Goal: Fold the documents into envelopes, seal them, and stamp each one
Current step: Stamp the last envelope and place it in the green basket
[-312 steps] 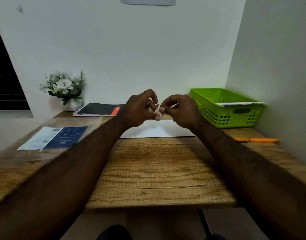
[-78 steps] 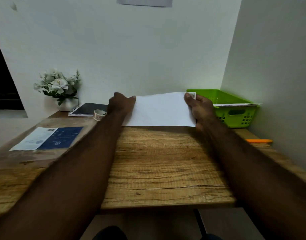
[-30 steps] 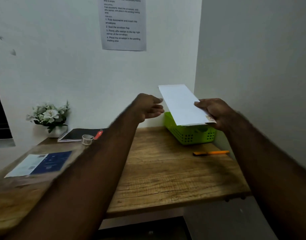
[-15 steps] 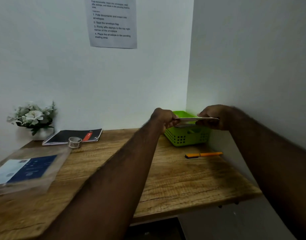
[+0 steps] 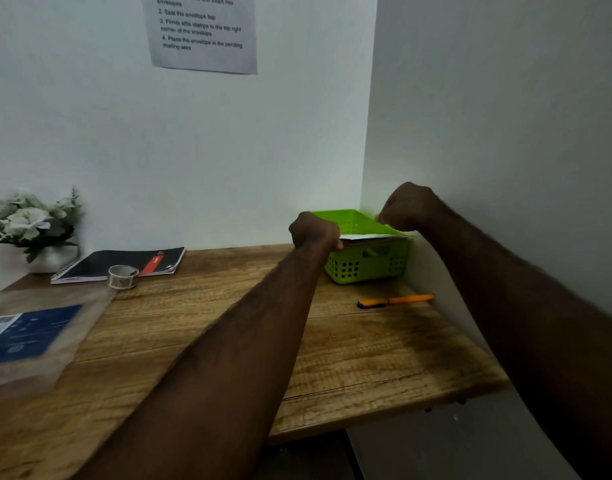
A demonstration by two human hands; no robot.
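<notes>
A white envelope (image 5: 373,237) lies flat across the top of the green basket (image 5: 366,268) in the desk's far right corner. My left hand (image 5: 315,232) is at the envelope's left end, fingers curled, and its fingertips meet the paper's edge. My right hand (image 5: 410,206) is curled into a fist above the basket's right side. It is clear of the envelope, and nothing shows in it. The inside of the basket is hidden.
An orange pen (image 5: 394,301) lies in front of the basket. A tape roll (image 5: 123,276) and a dark notebook (image 5: 124,263) sit at the back left beside a flower pot (image 5: 30,223). A blue leaflet (image 5: 27,337) lies at the left. Walls close off the back and right.
Both hands carried the envelope from the desk to the basket. It was held level above the basket half a second ago. It now rests on the basket, and my right hand has lifted off it.
</notes>
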